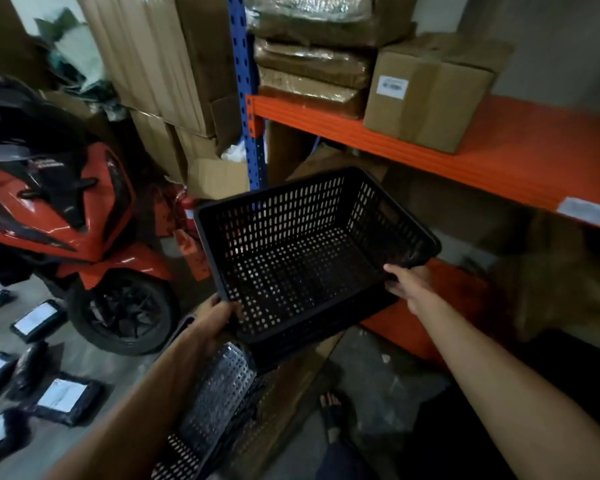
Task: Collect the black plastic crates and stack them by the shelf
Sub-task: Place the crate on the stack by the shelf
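Note:
I hold a black perforated plastic crate (pixel 305 251) in the air with both hands, its open top tilted toward me. My left hand (pixel 215 318) grips its near left corner. My right hand (pixel 411 284) grips its near right rim. Below it, more black perforated crates (pixel 219 393) stand on the floor, partly hidden by my left arm and the held crate. The orange and blue shelf (pixel 499 157) stands just behind and to the right of the held crate.
A red scooter (pixel 66 216) stands at the left, close to the crates. Several black wrapped parcels (pixel 63 396) lie on the floor at lower left. Cardboard boxes (pixel 433 88) sit on the shelf and lean behind it. My sandalled foot (pixel 331 410) is on the floor below.

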